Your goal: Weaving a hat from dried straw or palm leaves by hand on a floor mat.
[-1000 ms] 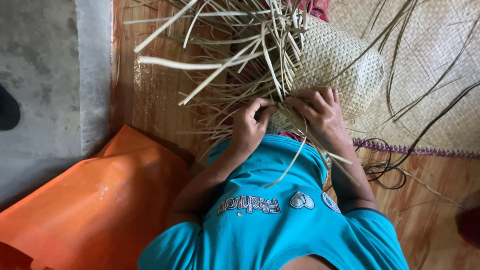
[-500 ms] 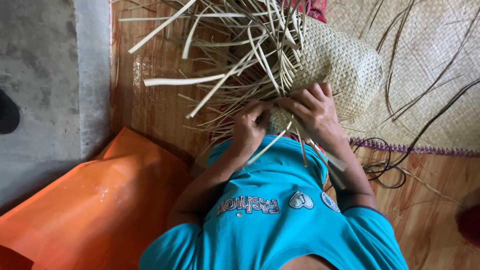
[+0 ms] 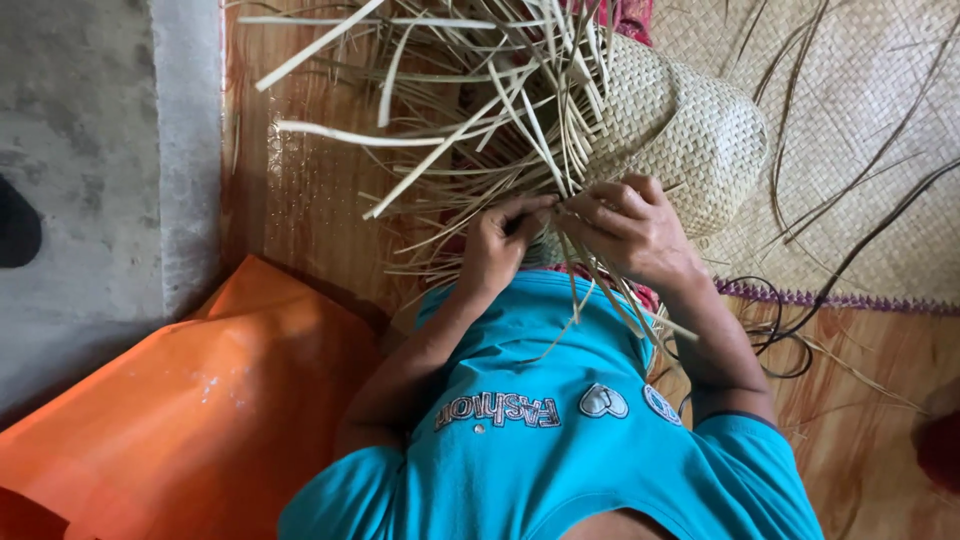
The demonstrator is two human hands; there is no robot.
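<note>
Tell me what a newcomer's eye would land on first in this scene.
First, the half-woven straw piece at top centre, its loose pale strips fanning out to the left. Just below it, the left hand and right hand pinch strips at its edge. An orange sheet fills the lower left, beside the person's turquoise shirt.

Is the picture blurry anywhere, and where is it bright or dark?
Head view: the woven hat and both hands, left and right, look sharp; daylight brightens the orange sheet; the long straw strips cast soft shadows on the mat.
</note>
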